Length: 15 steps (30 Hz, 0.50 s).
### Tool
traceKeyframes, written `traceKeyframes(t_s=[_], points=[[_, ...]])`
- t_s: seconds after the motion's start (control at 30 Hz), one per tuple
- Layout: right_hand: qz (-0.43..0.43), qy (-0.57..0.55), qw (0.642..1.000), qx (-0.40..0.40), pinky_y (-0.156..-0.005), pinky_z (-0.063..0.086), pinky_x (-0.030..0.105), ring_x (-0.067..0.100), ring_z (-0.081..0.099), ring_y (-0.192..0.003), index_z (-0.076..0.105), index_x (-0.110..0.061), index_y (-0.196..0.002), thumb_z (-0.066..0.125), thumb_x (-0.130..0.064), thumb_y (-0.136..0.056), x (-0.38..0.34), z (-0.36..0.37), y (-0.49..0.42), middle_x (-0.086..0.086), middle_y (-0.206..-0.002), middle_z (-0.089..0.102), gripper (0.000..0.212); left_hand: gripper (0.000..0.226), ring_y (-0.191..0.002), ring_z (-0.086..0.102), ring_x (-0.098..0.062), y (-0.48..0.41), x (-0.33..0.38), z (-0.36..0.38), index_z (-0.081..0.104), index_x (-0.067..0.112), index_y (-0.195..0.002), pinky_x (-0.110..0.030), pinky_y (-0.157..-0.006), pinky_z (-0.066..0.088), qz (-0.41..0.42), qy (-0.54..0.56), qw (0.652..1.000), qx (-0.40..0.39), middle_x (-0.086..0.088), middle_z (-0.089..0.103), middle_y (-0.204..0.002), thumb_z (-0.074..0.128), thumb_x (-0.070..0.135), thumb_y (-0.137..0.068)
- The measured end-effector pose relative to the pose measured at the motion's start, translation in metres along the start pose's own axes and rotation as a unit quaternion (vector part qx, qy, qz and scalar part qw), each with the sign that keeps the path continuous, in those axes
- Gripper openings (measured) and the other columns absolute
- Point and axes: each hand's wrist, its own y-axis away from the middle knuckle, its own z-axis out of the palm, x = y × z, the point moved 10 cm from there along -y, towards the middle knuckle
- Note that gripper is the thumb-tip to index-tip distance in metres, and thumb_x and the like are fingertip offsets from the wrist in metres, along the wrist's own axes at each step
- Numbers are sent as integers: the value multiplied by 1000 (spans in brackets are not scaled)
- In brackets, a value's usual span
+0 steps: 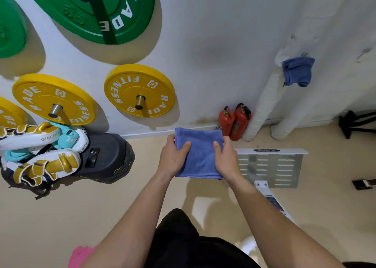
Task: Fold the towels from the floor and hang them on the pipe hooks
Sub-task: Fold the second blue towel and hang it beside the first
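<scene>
A folded blue towel point(200, 155) is held in the air in front of me, above the beige floor. My left hand point(174, 155) grips its left edge, thumb on top. My right hand point(225, 157) grips its right edge the same way. A second blue towel point(298, 71) hangs bunched on a hook of the white wrapped pipe point(266, 102) at the right wall. A pink towel point(80, 255) lies on the floor at the bottom left, partly hidden by my arm.
Green and yellow weight plates point(140, 90) hang on wall pegs to the left. Boxing pads point(38, 151) sit on a dark bag. Two red fire extinguishers point(234, 123) stand by the pipe. A grey metal footplate point(270, 168) lies on the floor at right.
</scene>
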Motion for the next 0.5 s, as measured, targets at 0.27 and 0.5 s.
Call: traceKeyframes(t_s=[0.27,0.5], points=[[-9,21,996,81,-73,47,33,19,61,-89,49,-21,-120,45,-30,-104,-18,-89,-76,-4,-100,62,19,38,-92,61,-18,-80,93,70,50,15,-124,-27,-73,45,92,-57,991,-77,5,62,-103,66,30,-92],[56,-21,989,136,-86,47,35,25,62,-100,49,-14,-121,58,-29,-98,-8,-181,-165,2,-104,63,29,34,-82,58,-7,-153,180,162,49,15,-122,-16,-63,41,118,-33,981,-153,7,62,-98,62,27,-93]])
